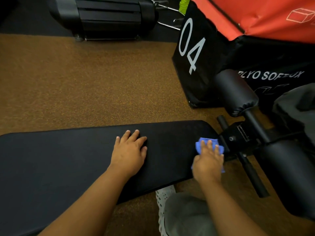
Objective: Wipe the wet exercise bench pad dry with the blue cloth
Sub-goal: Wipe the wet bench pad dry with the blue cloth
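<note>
Now you are wiping the pad's [76, 160] right end.
Your right hand [208, 163] is pressing the cloth [209, 145] flat, fingers [210, 145] extended; your left hand [129, 151] is resting open mid-pad, whose long, unwiped stretch is lying leftward.

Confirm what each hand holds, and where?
Right hand presses flat on the middle of the cloth, no pinch. Left hand holds nothing, resting flat on the pad.
</note>
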A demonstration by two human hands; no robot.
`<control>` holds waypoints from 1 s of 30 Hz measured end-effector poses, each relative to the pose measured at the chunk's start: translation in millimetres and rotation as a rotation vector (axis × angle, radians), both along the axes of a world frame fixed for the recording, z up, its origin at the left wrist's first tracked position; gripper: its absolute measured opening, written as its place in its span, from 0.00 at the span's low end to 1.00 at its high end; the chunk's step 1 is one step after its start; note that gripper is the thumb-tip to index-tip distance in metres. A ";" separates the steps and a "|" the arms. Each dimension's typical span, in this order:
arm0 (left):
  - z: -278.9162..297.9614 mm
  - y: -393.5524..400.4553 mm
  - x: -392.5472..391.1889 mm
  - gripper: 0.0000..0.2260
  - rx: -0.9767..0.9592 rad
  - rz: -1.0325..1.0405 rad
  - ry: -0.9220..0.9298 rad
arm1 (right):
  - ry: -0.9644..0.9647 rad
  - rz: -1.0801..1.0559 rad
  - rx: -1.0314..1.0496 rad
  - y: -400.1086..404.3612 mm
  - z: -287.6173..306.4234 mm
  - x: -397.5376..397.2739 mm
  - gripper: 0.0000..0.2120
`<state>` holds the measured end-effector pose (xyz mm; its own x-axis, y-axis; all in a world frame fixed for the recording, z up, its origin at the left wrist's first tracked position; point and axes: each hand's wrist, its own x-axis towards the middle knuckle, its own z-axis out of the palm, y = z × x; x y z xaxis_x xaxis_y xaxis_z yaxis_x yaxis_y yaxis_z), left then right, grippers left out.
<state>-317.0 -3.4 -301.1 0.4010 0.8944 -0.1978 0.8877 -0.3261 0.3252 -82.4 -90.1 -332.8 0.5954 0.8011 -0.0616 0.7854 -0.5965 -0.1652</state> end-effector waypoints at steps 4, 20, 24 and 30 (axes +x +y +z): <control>-2.8 -3.4 21.4 0.20 -0.009 -0.029 0.005 | 0.098 0.411 0.099 -9.7 -2.1 -57.4 0.29; 0.1 2.1 25.9 0.20 -0.095 -0.004 -0.002 | -0.031 -0.108 -0.115 96.2 2.4 52.2 0.33; 0.2 3.8 25.1 0.20 -0.082 0.055 -0.109 | -0.018 0.443 -0.033 114.9 1.3 -31.7 0.32; 4.3 -1.1 12.0 0.21 0.007 0.180 -0.298 | 0.220 0.801 0.091 72.1 7.4 -55.7 0.28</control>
